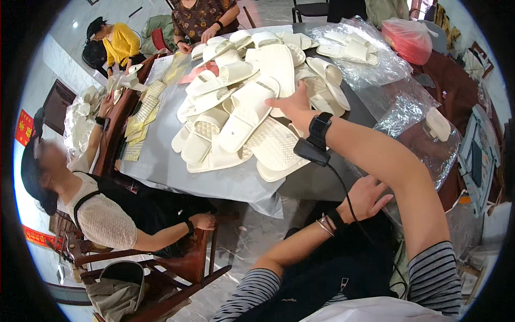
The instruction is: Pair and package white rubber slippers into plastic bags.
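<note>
Here, right fingers [302, 93] spread at cream slippers [245, 115]; left fingers [383, 202] parted; red banner [25, 127] lettered.

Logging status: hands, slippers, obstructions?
Right hand on heaped cream slide slippers, grip unclear. Left hand open, nothing visibly held. Possible snag: dangling black cable.

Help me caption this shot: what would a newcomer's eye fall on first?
Most likely the big heap of cream-white slippers in the middle of the table, with the wearer's right hand at its right side. Next might come the bright yellow top of a person at the upper left, and the pinkish-red plastic bag at the upper right.
</note>
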A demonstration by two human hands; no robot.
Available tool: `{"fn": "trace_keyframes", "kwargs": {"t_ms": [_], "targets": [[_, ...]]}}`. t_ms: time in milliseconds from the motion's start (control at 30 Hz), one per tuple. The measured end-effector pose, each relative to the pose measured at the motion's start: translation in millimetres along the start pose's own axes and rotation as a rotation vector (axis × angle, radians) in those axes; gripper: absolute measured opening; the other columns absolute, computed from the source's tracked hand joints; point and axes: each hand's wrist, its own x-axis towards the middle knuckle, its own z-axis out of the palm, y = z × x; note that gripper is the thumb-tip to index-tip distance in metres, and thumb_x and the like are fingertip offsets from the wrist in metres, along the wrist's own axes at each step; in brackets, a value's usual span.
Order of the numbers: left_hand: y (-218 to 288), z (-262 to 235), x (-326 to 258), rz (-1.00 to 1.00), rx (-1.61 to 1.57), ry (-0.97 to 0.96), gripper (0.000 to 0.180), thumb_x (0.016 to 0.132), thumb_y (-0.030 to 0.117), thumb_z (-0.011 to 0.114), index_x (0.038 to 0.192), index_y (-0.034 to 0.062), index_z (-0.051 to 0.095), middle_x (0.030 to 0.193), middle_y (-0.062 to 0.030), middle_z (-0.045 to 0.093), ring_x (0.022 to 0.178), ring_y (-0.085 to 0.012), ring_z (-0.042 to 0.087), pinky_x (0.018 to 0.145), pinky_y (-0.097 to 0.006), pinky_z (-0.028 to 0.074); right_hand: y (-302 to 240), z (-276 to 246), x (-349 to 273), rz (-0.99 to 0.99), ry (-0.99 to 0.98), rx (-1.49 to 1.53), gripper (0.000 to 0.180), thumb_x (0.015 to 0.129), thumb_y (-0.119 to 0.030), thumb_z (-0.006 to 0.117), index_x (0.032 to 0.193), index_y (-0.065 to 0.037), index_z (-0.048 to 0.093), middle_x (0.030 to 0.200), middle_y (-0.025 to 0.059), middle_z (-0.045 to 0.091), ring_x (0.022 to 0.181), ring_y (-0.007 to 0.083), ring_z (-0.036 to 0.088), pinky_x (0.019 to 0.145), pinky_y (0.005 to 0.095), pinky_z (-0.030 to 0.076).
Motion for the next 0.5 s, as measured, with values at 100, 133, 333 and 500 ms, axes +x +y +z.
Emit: {"fn": "trace_keyframes", "kwargs": {"t_ms": [100,133,333,500], "targets": [[10.7,-13.8,-1.3,-0.135,-0.087,-0.004,0.037,0.094,0.021,0.055,0.125,0.0003,0.054,0.126,-0.0267,0.049,0.105,-0.0446,0.055,0.091,-0.05,0.045,-5.6,-12.8,15.7,0.048,-0.382,0.267,0.071,0.07,-0.026,0.085,0.126,0.002,0.053,0.111,0.0147,0.063,0.102,0.022,0.059,0.084,0.035,0.048],[9.0,-8.0,2.2,-0.121,-0.103,-0.018,0.037,0.094,0.021,0.055,0.125,0.0003,0.054,0.126,-0.0267,0.049,0.105,-0.0446,0.055,0.091,-0.05,0.045,4.9,-17.7,32.6,0.103,-0.249,0.297,0.047,0.071,-0.019,0.082,0.111,-0.001,0.063,0.098,0.009,0.066,0.089,0.0152,0.059,0.072,0.0317,0.047],[1.3,-1.1,-6.6,-0.134,0.004,0.021,0.044,0.092,0.022,0.059,0.128,-0.0032,0.053,0.152,-0.029,0.025,0.095,-0.0416,0.059,0.085,-0.047,0.048,-19.3,-122.6,48.9,-1.043,0.014,-0.448,0.029,0.082,-0.003,0.067,0.11,-0.01,0.068,0.093,0.0137,0.068,0.088,0.0201,0.065,0.073,0.0361,0.052],[3.8,5.5,-1.6,-0.084,0.095,0.036,0.043,0.091,0.023,0.063,0.126,-0.0016,0.056,0.155,-0.027,0.025,0.093,-0.0374,0.062,0.083,-0.045,0.05,-89.7,-210.7,37.5,-0.179,0.009,0.471,0.029,0.082,-0.015,0.069,0.11,-0.004,0.066,0.103,0.0069,0.068,0.093,0.0152,0.063,0.083,0.0329,0.049]]}}
